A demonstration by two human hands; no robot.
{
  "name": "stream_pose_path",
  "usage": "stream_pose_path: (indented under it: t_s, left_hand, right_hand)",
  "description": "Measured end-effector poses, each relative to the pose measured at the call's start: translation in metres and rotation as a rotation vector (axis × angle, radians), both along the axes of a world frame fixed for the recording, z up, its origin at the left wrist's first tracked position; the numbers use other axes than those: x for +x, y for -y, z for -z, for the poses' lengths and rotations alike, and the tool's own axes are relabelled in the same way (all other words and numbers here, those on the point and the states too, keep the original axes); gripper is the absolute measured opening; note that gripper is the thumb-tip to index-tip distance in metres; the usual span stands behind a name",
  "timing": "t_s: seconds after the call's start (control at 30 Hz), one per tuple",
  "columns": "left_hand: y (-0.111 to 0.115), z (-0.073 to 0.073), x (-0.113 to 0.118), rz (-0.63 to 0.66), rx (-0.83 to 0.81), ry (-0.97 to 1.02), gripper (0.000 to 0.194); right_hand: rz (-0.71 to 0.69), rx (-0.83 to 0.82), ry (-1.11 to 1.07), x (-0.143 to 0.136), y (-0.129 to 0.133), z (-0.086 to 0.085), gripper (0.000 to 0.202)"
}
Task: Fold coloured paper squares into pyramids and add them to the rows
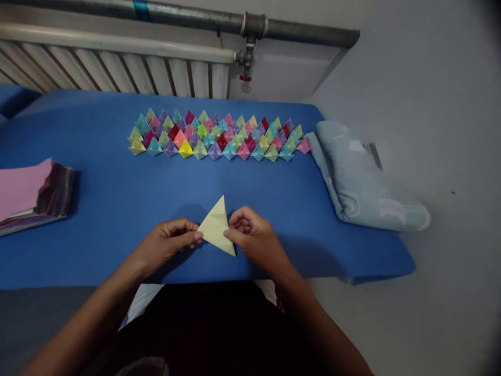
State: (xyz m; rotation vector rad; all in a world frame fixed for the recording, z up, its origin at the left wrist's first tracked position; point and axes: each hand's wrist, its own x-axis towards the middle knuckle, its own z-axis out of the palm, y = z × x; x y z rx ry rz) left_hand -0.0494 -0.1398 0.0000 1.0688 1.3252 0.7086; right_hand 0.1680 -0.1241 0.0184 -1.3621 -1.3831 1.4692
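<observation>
A pale yellow paper folded into a triangle [216, 227] is held up between both hands, over the near part of the blue-covered surface [117, 193]. My left hand [168, 241] pinches its left corner between thumb and fingers. On the other side, my right hand [252, 235] grips the right edge, thumb on the front face and fingers curled behind. Beyond the hands, several small folded paper pieces [215, 150] in many colours stand in close rows.
At the far left lies a stack of coloured paper [23, 190] with a pink sheet on top. A folded light blue blanket [364, 183] rests at the right by the wall. A white radiator [133, 70] and a metal pipe [195, 18] run behind the surface.
</observation>
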Motion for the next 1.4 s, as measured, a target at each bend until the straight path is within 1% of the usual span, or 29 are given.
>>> stream_pose_path:
  t_s: [0.07, 0.17, 0.27, 0.33, 0.5, 0.63, 0.7, 0.77, 0.83, 0.87, 0.97, 1.03, 1.1, 1.17, 1.27, 1.33, 1.4]
  left_hand:
    - [0.000, 0.001, -0.002, -0.055, -0.040, 0.050, 0.026]
    - [-0.002, -0.002, -0.003, -0.135, -0.089, 0.137, 0.028]
    - [-0.002, -0.006, -0.003, -0.165, -0.132, 0.206, 0.032]
    - [-0.001, -0.008, -0.003, -0.169, -0.148, 0.250, 0.034]
    - [0.003, -0.007, -0.002, -0.155, -0.163, 0.297, 0.035]
    - [0.005, -0.004, -0.004, -0.113, -0.184, 0.297, 0.033]
    - [0.006, -0.004, -0.005, -0.079, -0.193, 0.282, 0.032]
    - [0.005, -0.005, -0.006, -0.036, -0.197, 0.265, 0.031]
    - [0.004, -0.006, -0.007, 0.014, -0.199, 0.253, 0.030]
    - [0.003, -0.007, -0.007, 0.043, -0.201, 0.252, 0.030]
    - [0.001, -0.008, -0.005, 0.137, -0.207, 0.264, 0.027]
    - [0.001, -0.009, -0.003, 0.179, -0.216, 0.281, 0.026]
    - [0.000, -0.009, -0.001, 0.192, -0.235, 0.296, 0.026]
    - [-0.001, -0.010, 0.002, 0.168, -0.270, 0.309, 0.027]
    - [-0.002, -0.012, 0.007, 0.065, -0.328, 0.343, 0.031]
    - [-0.003, -0.013, 0.011, 0.000, -0.360, 0.376, 0.035]
    - [-0.004, -0.014, 0.015, -0.031, -0.389, 0.398, 0.039]
  right_hand:
    - [-0.012, 0.056, -0.031, 0.002, 0.002, -0.002, 0.013]
    - [-0.006, 0.154, -0.085, 0.006, 0.005, -0.009, 0.012]
    - [0.023, 0.245, -0.113, 0.006, 0.004, -0.013, 0.011]
    - [0.023, 0.268, -0.132, 0.003, 0.002, -0.015, 0.011]
    - [-0.021, 0.198, -0.183, -0.010, 0.001, -0.016, 0.015]
    - [-0.037, 0.154, -0.182, -0.012, 0.001, -0.015, 0.009]
    - [-0.051, 0.128, -0.178, -0.011, -0.001, -0.013, 0.018]
    - [-0.082, 0.071, -0.201, -0.009, -0.004, -0.011, 0.037]
    - [-0.159, -0.044, -0.258, -0.007, -0.007, -0.008, 0.050]
    - [-0.210, -0.113, -0.285, -0.006, -0.009, -0.006, 0.051]
    - [-0.335, -0.269, -0.319, -0.005, -0.012, 0.000, 0.039]
    - [-0.349, -0.293, -0.322, -0.006, -0.013, 0.004, 0.032]
    - [-0.339, -0.284, -0.325, -0.008, -0.012, 0.008, 0.031]
    - [-0.320, -0.263, -0.326, -0.009, -0.010, 0.012, 0.030]
    - [-0.249, -0.209, -0.309, -0.011, -0.007, 0.017, 0.024]
    - [-0.193, -0.137, -0.279, -0.012, -0.004, 0.020, 0.018]
    - [-0.150, -0.030, -0.223, -0.012, -0.002, 0.022, 0.011]
